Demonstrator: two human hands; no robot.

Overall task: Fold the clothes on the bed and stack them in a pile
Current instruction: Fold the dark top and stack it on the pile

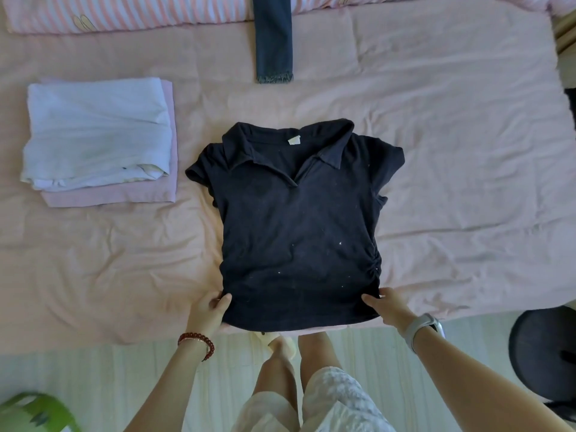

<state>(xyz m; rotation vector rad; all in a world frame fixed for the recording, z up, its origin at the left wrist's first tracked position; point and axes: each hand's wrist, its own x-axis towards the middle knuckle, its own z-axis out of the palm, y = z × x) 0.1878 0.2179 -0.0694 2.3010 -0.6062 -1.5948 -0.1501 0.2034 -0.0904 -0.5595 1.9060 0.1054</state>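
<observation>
Two hands have hold of the same garment, one at each bottom corner, and that is where we start. Our left hand pinches the hem of the black polo shirt at its left corner, thumb on top of the cloth and fingers tucked beneath; our right hand does the same at the right corner, just below a gathered ruche at the side seam. Neither hand is slack: both are closed on fabric, and nothing else is in them.

From this grip the shirt runs straight away from us. Its long axis goes hem to collar, near edge to far, with the hem at the edge of the pink bed cover and the collar spread open at the far end. It lies face up and nearly flat, short sleeves out to either side. The hands are about equally near, so we judge that the coming move could be a two-handed one along that axis, either carrying the hem toward the collar or flipping the shirt over; both keep the corners level.

Farther off to the left, well apart from the shirt, sits the folded pile, a white piece on a pink one. Beyond that, at the far side, a dark trouser leg lies pointing toward us, not yet folded.
</observation>
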